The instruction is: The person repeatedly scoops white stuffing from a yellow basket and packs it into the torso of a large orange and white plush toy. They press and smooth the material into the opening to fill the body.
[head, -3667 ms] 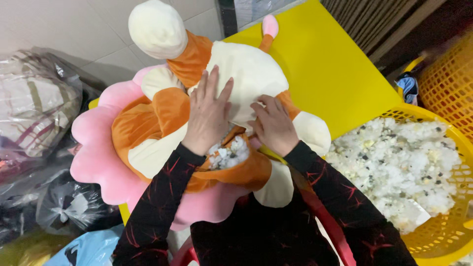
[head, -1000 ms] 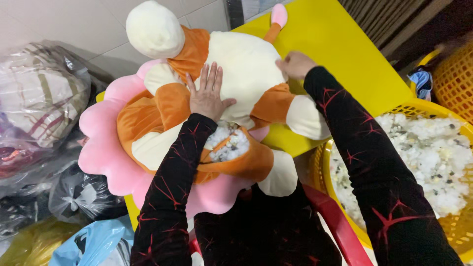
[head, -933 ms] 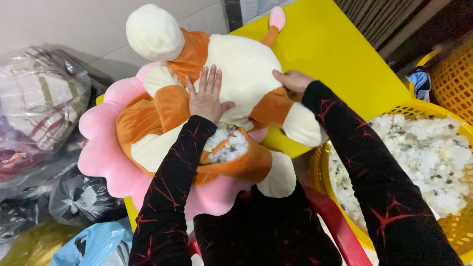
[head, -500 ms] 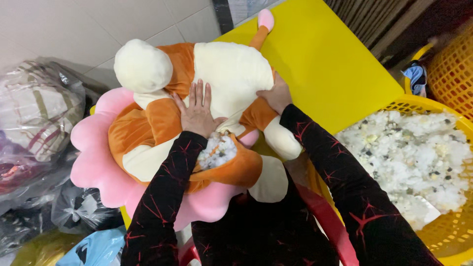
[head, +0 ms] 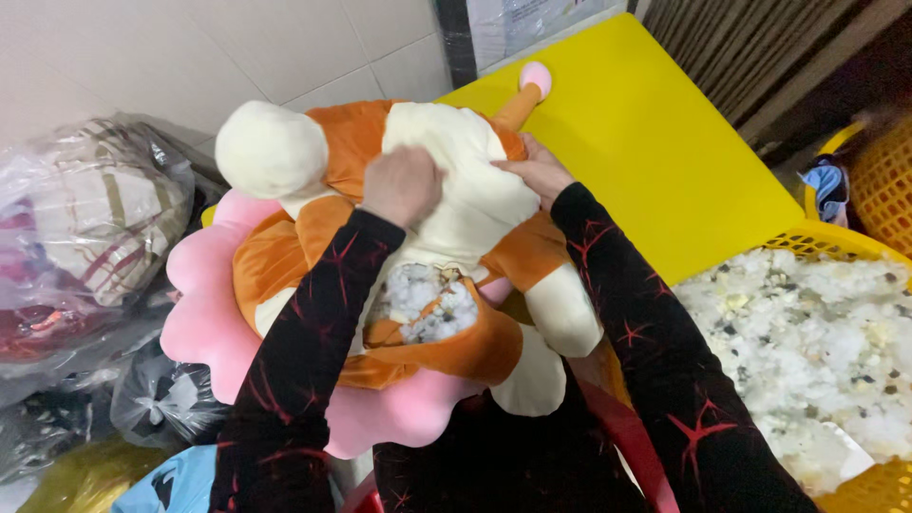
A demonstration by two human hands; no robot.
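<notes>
So the big orange and cream plush toy (head: 446, 237) is lying on the yellow table (head: 665, 161), with its pink petal-shaped collar (head: 204, 313) hanging off the table's near-left edge toward the person. Both hands are pressing on the cream belly. The left hand (head: 401, 185) is curled into a loose fist, knuckles down into the fabric, not really gripping anything. The right hand (head: 540, 173) is flatter, fingers spread and laid along the belly's far side by the orange tail stub (head: 521, 100) — also not closed on anything as far as I can see.

What worries me is the open seam (head: 427, 304) on the near side of the toy, just below the left forearm. White stuffing (head: 418, 296) is already bulging out of it. Pushing down on the belly like that could squeeze more fill out through the gap, and it would drop off the table edge rather than into the yellow basket of stuffing (head: 807, 323), which sits off to the toy's right. Also — the toy overhangs the table, so a hard shove could tip it into the lap.
</notes>
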